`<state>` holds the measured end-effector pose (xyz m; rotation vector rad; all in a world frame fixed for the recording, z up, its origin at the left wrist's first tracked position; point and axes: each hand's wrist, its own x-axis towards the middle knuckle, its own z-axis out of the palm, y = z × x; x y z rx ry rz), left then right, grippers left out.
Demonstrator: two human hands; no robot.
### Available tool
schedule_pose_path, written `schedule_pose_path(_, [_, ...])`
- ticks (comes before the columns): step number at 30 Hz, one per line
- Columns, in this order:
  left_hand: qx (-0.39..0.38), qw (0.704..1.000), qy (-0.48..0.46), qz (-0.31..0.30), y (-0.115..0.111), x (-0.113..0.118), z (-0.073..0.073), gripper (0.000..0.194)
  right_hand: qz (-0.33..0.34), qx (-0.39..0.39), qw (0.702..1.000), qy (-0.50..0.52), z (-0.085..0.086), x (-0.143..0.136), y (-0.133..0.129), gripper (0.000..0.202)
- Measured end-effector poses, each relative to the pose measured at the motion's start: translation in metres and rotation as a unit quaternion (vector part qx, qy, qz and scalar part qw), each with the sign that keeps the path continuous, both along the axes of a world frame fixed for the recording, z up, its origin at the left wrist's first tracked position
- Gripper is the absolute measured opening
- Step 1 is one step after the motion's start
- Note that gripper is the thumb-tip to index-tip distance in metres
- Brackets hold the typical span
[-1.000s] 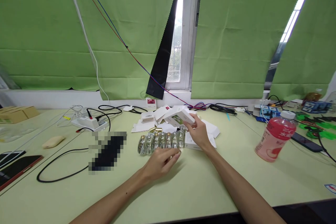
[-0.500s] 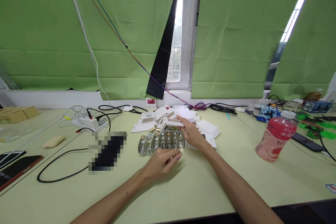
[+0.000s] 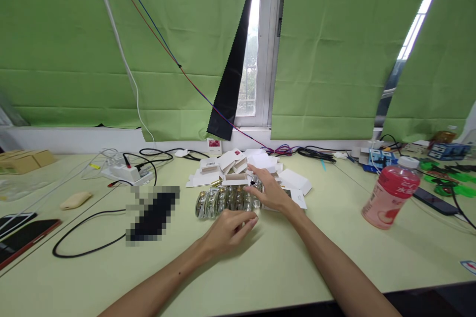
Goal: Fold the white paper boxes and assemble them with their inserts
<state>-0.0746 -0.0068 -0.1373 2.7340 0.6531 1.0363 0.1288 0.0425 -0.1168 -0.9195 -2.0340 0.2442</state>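
A row of several clear glass bottles (image 3: 222, 200) with gold-coloured necks stands side by side in front of me. Above the right end of this row is my right hand (image 3: 269, 190), thumb and forefinger apart. A small silver and black piece (image 3: 253, 182) shows between them; whether the fingers touch it I cannot tell. Just behind the bottles, at the fingertips, lies a small white box (image 3: 235, 179). My left hand (image 3: 230, 230) rests on the table before the bottles, fingers curled in and thumb close to the forefinger, with nothing visible in it.
White cartons (image 3: 260, 162) are heaped behind the bottles. A pink drink bottle (image 3: 390, 193) stands at the right, near a dark phone (image 3: 435, 201). On the left are a pixelated dark object (image 3: 154, 215), a power strip (image 3: 126, 173) with cables and a red-edged phone (image 3: 28, 240).
My right hand has let go of the small white box, which now lies lower behind the bottles. Its thumb has come down toward the row. The left hand has stayed put.
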Motion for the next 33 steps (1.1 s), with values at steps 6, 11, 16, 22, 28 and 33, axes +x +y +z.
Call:
schedule_pose_path(6, [-0.003,1.0,0.003,-0.002,-0.001,-0.001,0.001,0.03,-0.002,0.002,1.0,0.014,-0.002,0.005,0.003,0.063])
schedule_pose_path(11, [-0.003,1.0,0.001,-0.009,-0.002,-0.001,0.004,0.031,-0.181,0.042,0.982,0.045,-0.008,0.021,0.024,0.043])
schedule_pose_path(16, [-0.015,1.0,0.009,-0.015,-0.002,-0.001,0.002,0.034,-0.293,0.003,0.956,0.013,-0.018,0.044,0.042,0.042])
schedule_pose_path(22, [-0.017,1.0,0.018,-0.016,0.0,-0.001,0.0,0.036,-0.35,-0.067,0.933,-0.05,-0.03,0.052,0.05,0.036])
schedule_pose_path(28, [-0.018,0.999,0.022,-0.017,0.0,-0.001,-0.002,0.034,-0.365,-0.104,0.919,-0.101,-0.027,0.049,0.053,0.022])
schedule_pose_path(33, [-0.026,0.999,0.023,-0.019,-0.001,0.0,0.0,0.034,-0.366,-0.101,0.916,-0.132,-0.022,0.046,0.05,0.031])
